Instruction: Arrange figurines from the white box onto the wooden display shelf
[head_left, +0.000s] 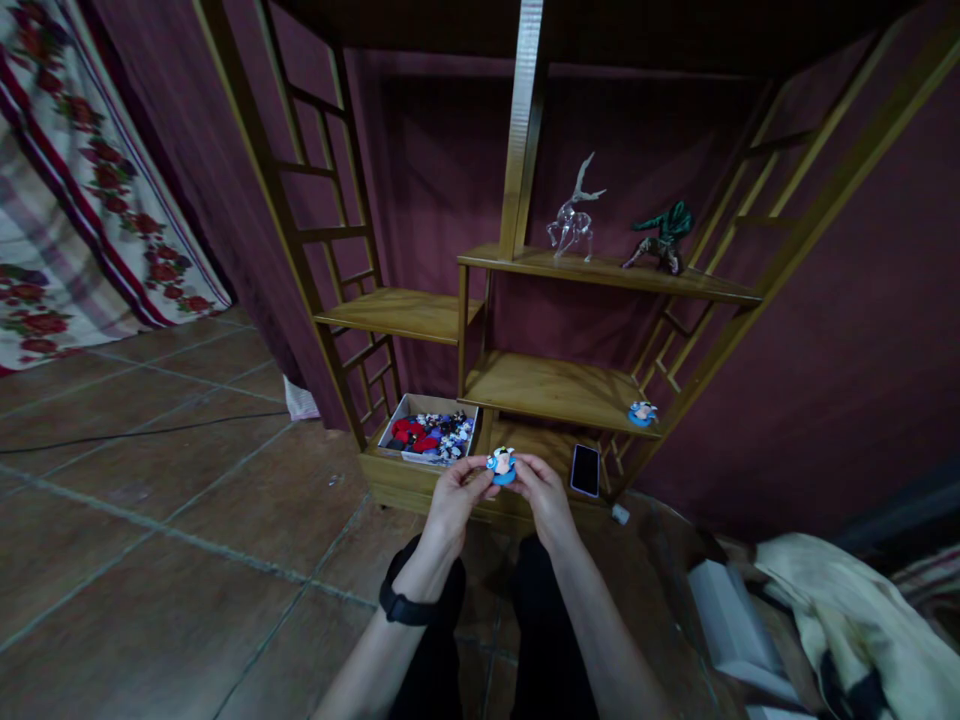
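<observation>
Between my two hands is a small figurine (502,463) with a blue round base and white, pink and blue parts. My left hand (454,500) pinches it from the left side, and a dark band circles that wrist. From the other side, the fingers of my right hand (544,495) close on it. Both hands are in front of the low shelf. A similar blue-based figurine (642,412) stands at the right end of the middle shelf (555,388). To the left of my hands, an open box (431,428) holds several small figures in red, black, white and purple.
A phone (585,470) lies on the bottom shelf. On the upper shelf (600,268) stand a clear deer figurine (574,215) and a green-and-brown statuette (664,238). Wooden posts frame the shelves. A grey-white box (739,625) and pale cloth (847,590) lie at the right.
</observation>
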